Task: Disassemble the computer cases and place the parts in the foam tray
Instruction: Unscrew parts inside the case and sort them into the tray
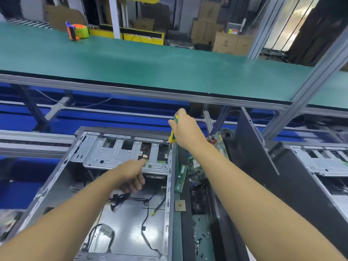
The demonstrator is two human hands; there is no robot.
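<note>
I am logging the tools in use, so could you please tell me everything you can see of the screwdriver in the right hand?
The screwdriver has a yellow handle with green patches, plastic by its look, and a thin dark shaft just below it. It stands nearly upright, tip down, at the far right corner of the open computer case, beside the metal drive cage. The right hand grips the upper handle and hides much of it. Whether the tip sits in a screw cannot be told.
</note>
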